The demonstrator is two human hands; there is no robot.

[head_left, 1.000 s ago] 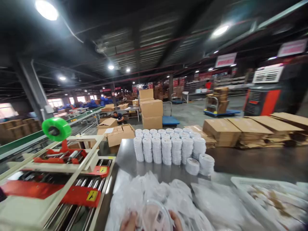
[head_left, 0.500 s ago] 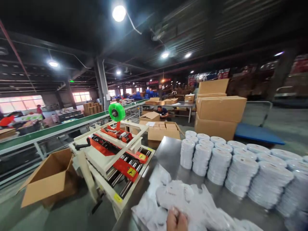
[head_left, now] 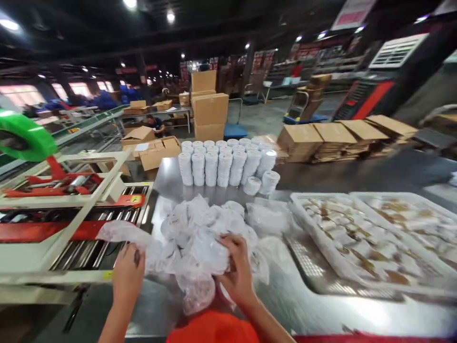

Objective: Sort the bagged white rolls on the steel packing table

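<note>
Left hand (head_left: 127,275) fingers pinched on edge of thin clear plastic bag (head_left: 123,232) at left of shiny metal table (head_left: 171,176); right hand (head_left: 236,269) fingers curled, clamped on heap of white plastic-wrapped round packs (head_left: 200,228) mid-table; stacks of white round discs (head_left: 221,162) well behind; white tray (head_left: 342,238) right

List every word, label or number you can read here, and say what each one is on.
None can be read.
Hanging sign: pink print, blurred.
Red banners at the back: blurred.
Yellow sticker on the taping machine: too small.
Bags in the hands: no legible print.
</note>
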